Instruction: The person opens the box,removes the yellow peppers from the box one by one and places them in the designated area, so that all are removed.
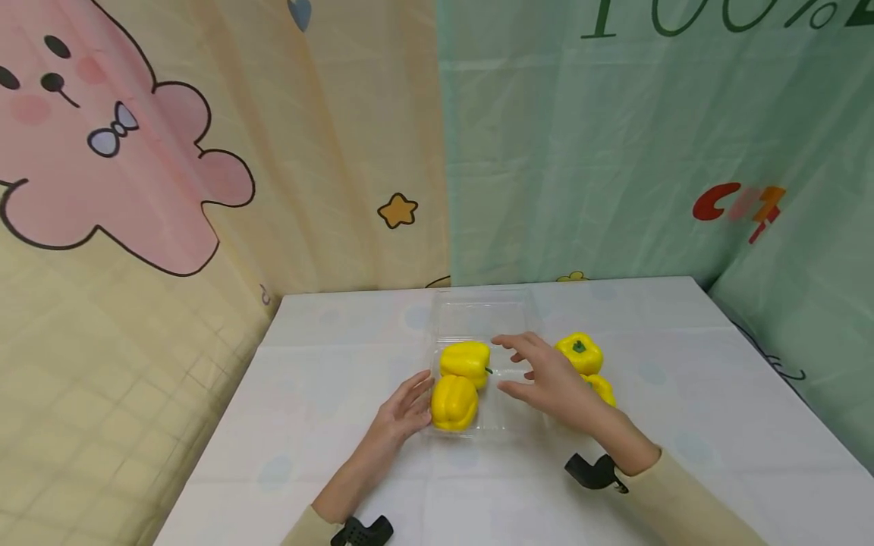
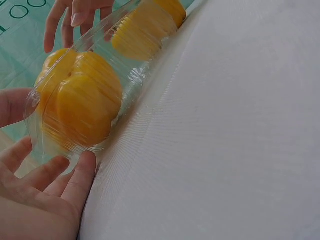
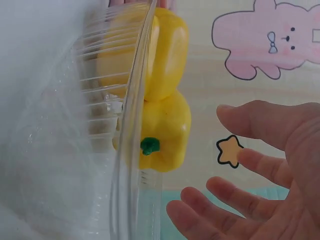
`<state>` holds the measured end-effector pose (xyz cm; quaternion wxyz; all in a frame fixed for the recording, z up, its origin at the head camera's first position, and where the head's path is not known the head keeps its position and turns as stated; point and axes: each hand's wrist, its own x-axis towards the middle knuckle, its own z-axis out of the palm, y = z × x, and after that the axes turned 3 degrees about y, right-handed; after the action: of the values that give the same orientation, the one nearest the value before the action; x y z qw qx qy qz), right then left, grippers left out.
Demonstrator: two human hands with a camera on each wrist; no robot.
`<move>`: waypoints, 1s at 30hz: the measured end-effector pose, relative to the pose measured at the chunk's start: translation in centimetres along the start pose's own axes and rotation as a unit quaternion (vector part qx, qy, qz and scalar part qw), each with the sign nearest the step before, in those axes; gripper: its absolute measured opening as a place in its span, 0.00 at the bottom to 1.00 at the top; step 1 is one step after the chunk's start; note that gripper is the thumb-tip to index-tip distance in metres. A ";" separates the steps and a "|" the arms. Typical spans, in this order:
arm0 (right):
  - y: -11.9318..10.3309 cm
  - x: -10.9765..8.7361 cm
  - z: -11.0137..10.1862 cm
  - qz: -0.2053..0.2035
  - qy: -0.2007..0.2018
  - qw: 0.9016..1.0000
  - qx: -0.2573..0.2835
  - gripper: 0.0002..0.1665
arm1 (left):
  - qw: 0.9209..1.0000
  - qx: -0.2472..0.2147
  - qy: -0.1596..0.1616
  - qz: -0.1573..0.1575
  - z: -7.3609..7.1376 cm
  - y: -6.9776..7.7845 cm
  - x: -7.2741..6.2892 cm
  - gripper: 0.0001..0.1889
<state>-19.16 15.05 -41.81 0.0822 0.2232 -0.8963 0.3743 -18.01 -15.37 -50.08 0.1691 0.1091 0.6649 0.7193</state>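
Note:
A clear plastic box (image 1: 508,421) stands on the table with two yellow bell peppers along its left side. The farther bell pepper (image 1: 464,358) lies with its green stem to the right; the nearer bell pepper (image 1: 454,403) is beside it. My left hand (image 1: 404,409) rests against the box's left wall, fingers loosely extended and touching the plastic. Over the right half of the box hovers my right hand (image 1: 546,379), thumb and fingers spread with nothing between them. In the right wrist view, a gap separates that right hand (image 3: 260,185) from the peppers.
Two more yellow bell peppers, a farther one (image 1: 579,352) and a nearer one (image 1: 601,390), lie right of the box; my right hand and forearm partly cover the nearer. A white cloth covers the table (image 1: 328,379). Printed curtains (image 1: 355,136) hang behind it.

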 end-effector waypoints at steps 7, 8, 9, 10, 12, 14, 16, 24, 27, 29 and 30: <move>-0.6 1.4 1.2 0.012 -0.009 1.000 -0.020 0.40 | 1.000 0.000 -0.001 0.005 -0.1 0.1 0.0 0.36; -0.6 1.5 1.3 0.013 -0.009 1.000 -0.020 0.39 | 1.000 0.001 -0.001 0.004 -0.1 0.1 0.0 0.36; -0.6 1.7 1.5 0.013 -0.010 1.000 -0.021 0.39 | 1.000 0.001 -0.001 0.004 -0.1 0.1 0.0 0.36; -0.7 1.8 1.6 0.016 -0.010 1.000 -0.020 0.39 | 1.000 0.001 0.000 0.002 -0.1 0.2 0.0 0.36; -0.6 2.0 1.8 0.020 -0.012 0.999 -0.023 0.39 | 1.000 0.001 0.001 -0.001 0.0 0.2 0.0 0.37; -0.4 2.2 2.1 0.026 -0.014 0.999 -0.027 0.39 | 1.000 0.000 0.002 -0.002 0.0 0.1 0.1 0.37; -0.3 2.4 2.4 0.034 -0.017 0.999 -0.030 0.39 | 1.000 -0.002 0.003 -0.004 0.0 0.2 0.0 0.37; 0.2 3.3 3.5 0.057 -0.031 0.997 -0.030 0.37 | 1.000 -0.004 -0.002 -0.003 -0.1 -0.1 -0.1 0.36; 0.2 3.5 3.9 0.059 -0.035 0.997 -0.036 0.36 | 1.000 -0.005 -0.004 -0.002 -0.1 -0.1 -0.1 0.37; 0.2 3.5 4.1 0.057 -0.037 0.997 -0.044 0.35 | 1.000 -0.006 -0.005 0.000 -0.2 -0.1 -0.1 0.37; 0.1 3.6 4.2 0.056 -0.039 0.997 -0.048 0.35 | 1.000 -0.006 -0.006 0.001 -0.2 -0.1 -0.1 0.37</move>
<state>-22.31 10.92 -43.78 0.0371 0.1831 -0.9266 0.3263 -18.02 -15.55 -50.16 0.1727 0.1129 0.6592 0.7231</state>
